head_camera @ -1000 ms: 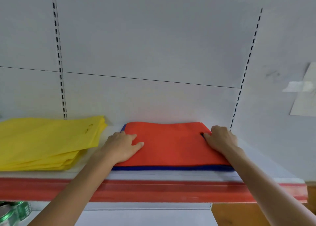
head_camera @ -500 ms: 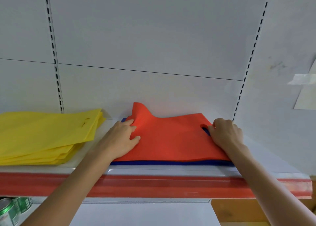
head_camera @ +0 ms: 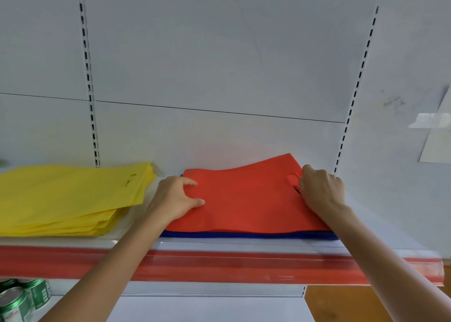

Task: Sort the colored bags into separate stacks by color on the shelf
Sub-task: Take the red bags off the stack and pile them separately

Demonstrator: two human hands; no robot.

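Orange-red flat fabric bag [head_camera: 244,199] is laid on top of a thin stack of dark blue bags [head_camera: 244,235] on the white metal shelf [head_camera: 136,242]. Its left edge is pinched by the left hand [head_camera: 173,199]. Its right edge, beside the handle cut-out, is gripped by the right hand [head_camera: 319,187], and the far right corner is held raised. A stack of yellow flat fabric bags [head_camera: 61,194] is set apart to the left.

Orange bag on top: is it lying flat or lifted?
Partly lifted. The orange bag rises at its far right corner, where the right hand grips it by the handle hole; its near edge lies on the blue bags.
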